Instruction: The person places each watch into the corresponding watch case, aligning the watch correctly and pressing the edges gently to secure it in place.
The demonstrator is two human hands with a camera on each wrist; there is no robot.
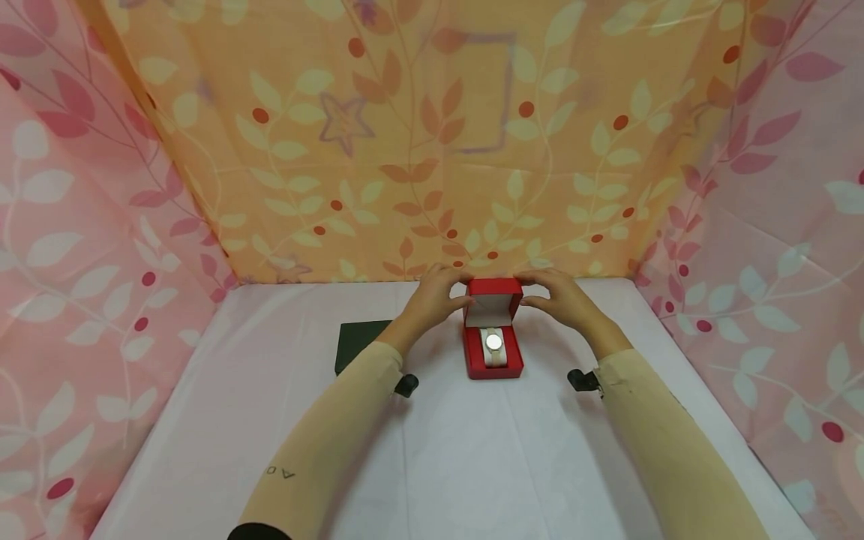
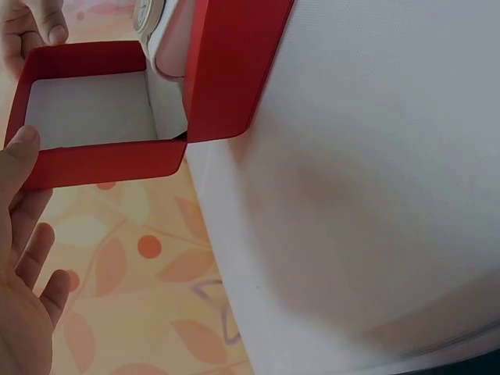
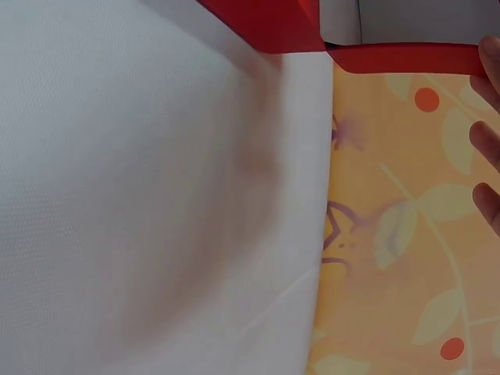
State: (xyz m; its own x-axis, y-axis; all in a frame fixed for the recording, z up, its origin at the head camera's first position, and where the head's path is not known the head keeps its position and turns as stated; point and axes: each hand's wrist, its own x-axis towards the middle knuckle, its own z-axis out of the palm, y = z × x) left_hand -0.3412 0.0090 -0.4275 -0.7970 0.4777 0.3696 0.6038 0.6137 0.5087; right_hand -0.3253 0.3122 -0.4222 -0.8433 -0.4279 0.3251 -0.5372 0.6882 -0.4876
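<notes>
A red watch box [image 1: 494, 373] stands on the white table with its lid [image 1: 494, 286] raised upright. Inside lies a pale watch [image 1: 495, 343] with a round face, wrapped round a white cushion. My left hand [image 1: 433, 300] pinches the lid's left side, its thumb [image 2: 23, 148] on the rim while the other fingers spread behind. At the lid's right side, my right hand [image 1: 563, 301] holds the upper corner between thumb and fingers. Only a few fingertips [image 3: 486, 142] of that hand show in the right wrist view.
A dark green flat box or case [image 1: 358, 341] lies left of the watch box, partly hidden by the left forearm. Behind the table [image 1: 459, 465] hangs an orange leaf-patterned cloth [image 1: 418, 187]. Pink patterned cloths [image 1: 121, 300] border both sides.
</notes>
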